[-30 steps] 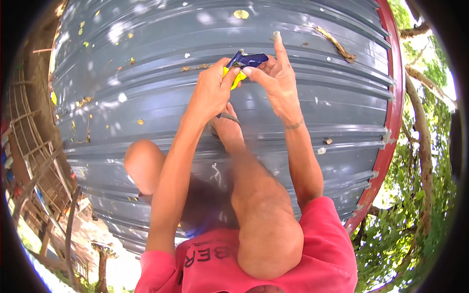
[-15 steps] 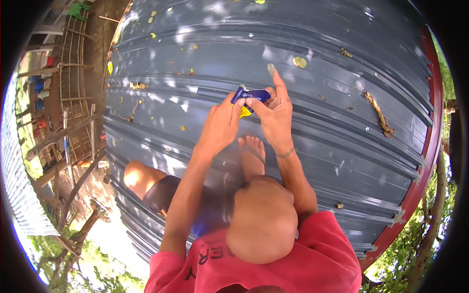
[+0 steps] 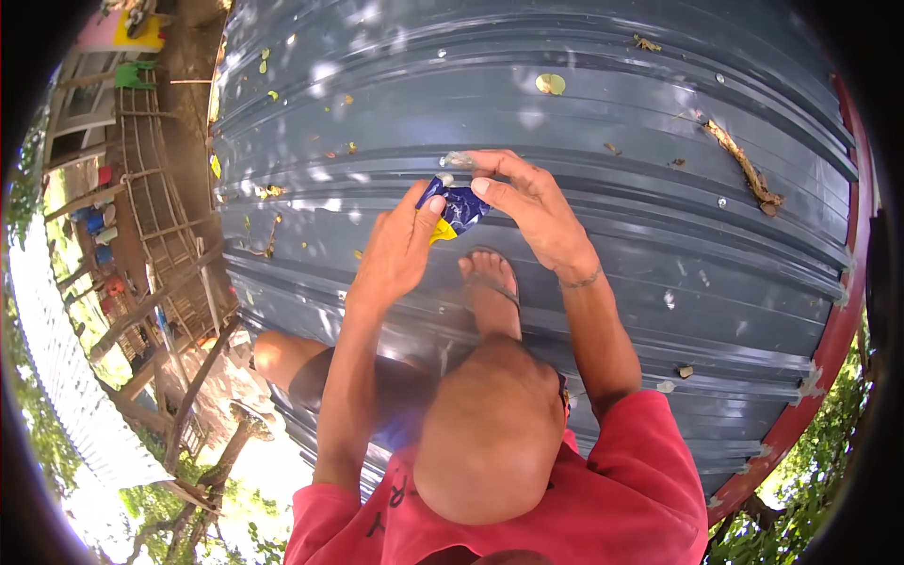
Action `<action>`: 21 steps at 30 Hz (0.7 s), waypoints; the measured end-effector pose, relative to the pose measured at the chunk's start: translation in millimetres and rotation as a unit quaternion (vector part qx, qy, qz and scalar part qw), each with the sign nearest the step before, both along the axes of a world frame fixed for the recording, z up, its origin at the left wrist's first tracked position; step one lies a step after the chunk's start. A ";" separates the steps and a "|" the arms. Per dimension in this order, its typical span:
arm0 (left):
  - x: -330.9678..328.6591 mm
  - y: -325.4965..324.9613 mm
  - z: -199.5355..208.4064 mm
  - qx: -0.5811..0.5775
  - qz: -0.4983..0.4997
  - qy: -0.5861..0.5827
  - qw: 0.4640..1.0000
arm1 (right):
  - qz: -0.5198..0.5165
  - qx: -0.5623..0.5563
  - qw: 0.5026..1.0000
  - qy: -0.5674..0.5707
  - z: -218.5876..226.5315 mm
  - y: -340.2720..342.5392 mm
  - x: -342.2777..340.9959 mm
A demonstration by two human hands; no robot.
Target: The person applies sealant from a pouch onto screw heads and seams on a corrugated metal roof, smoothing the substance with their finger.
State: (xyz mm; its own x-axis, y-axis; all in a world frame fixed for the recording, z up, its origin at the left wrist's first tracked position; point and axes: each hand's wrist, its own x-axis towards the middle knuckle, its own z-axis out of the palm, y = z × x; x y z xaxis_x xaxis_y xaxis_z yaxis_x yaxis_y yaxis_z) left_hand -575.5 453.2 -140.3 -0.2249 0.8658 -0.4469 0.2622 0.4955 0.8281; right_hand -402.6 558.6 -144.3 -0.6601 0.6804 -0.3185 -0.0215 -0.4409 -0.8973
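Note:
My left hand pinches a small dark blue and yellow packet between thumb and fingers, in front of my body above the metal roof. The packet is crumpled, with its left end folded or rolled. A pale greyish dab shows at its top corner. My right hand is at the packet's right side, thumb against or just over its edge. The right index finger reaches across above the packet, and its tip carries a grey, paste-like smear. The other right fingers are partly hidden.
Under me lies a dark grey ribbed metal roof with a red edge trim at right. A dry stick and fallen leaves lie on it. My sandalled foot stands below the packet. Wooden poles stand beyond the left edge.
My right hand has let go of the packet's right end and turned, its index finger swinging leftward over the packet. The left hand still holds the packet; the view has shifted slightly.

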 end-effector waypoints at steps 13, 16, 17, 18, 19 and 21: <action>2.2 -4.1 -5.4 0.030 -0.008 0.036 0.999 | 0.034 -0.072 0.997 0.018 -5.5 -4.6 -0.8; 2.1 -1.9 -1.7 0.017 -0.017 0.066 0.998 | 0.036 -0.054 0.998 0.017 -6.4 -4.2 -0.3; 2.2 -0.3 0.8 0.002 -0.025 0.086 0.996 | 0.036 -0.054 0.998 0.016 -7.3 -4.0 0.6; 2.8 1.3 3.1 0.003 -0.025 0.086 0.996 | 0.035 -0.057 0.998 0.018 -8.5 -4.1 2.0; 3.8 3.2 5.4 -0.014 -0.040 0.117 0.992 | 0.034 -0.060 0.997 0.019 -9.1 -3.8 3.5; 5.5 5.3 5.5 -0.030 -0.056 0.146 0.987 | 0.029 -0.039 0.999 0.004 -8.8 -3.5 6.5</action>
State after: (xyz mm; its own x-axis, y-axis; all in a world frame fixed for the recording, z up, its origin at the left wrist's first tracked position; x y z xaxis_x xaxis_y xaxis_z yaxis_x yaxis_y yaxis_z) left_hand -570.0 458.5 -134.9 -0.2561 0.8666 -0.4283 0.5413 0.4957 0.6792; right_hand -396.2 555.0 -153.0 -0.7005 0.6140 -0.3637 -0.0015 -0.5109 -0.8597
